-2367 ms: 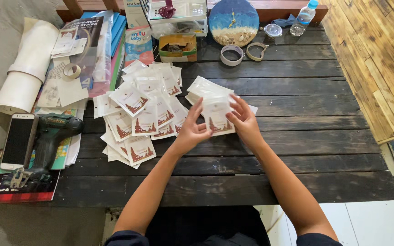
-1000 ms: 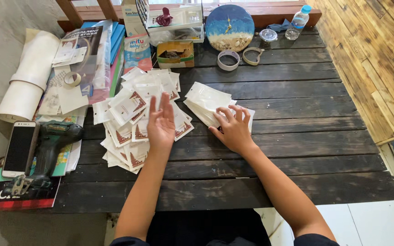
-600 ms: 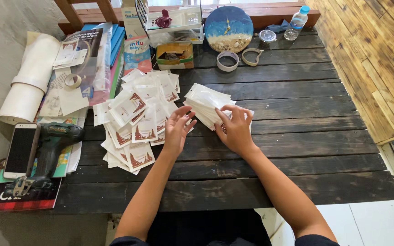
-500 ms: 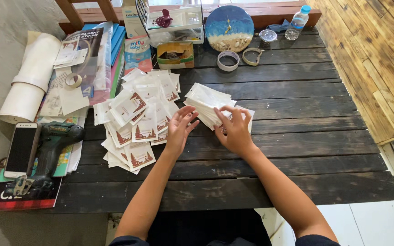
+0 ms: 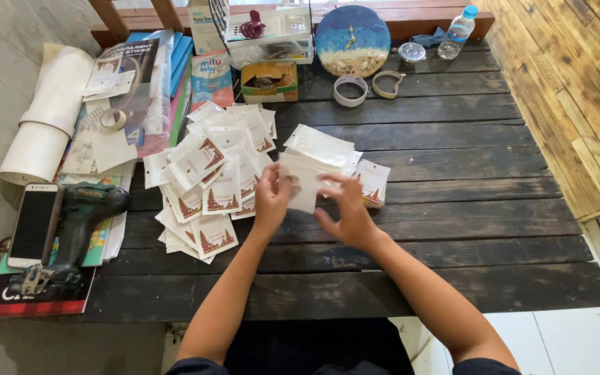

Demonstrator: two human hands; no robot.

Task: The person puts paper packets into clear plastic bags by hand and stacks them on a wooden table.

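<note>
A white plastic pouch (image 5: pixel 303 182) is held just above the dark wooden table (image 5: pixel 453 208), between both hands. My left hand (image 5: pixel 271 198) grips its left edge. My right hand (image 5: pixel 345 212) touches its right edge, fingers spread, slightly blurred. Behind the pouch lies a stack of plain white pouches (image 5: pixel 317 147). One pouch with a red-brown temple print (image 5: pixel 373 182) lies at the right of that stack. To the left spreads a loose heap of printed pouches (image 5: pixel 210 173).
At the left edge lie a phone (image 5: pixel 32 223), a cordless drill (image 5: pixel 78 222), paper rolls (image 5: pixel 43 111) and sticker packs. Along the back stand a round blue clock (image 5: pixel 353 38), tape rolls (image 5: pixel 350 90), a water bottle (image 5: pixel 457 31) and a small box (image 5: pixel 269 78).
Both hands have lifted one white pouch off the plain stack and drawn it toward me. Before that my left hand dropped a printed pouch on the left heap.
</note>
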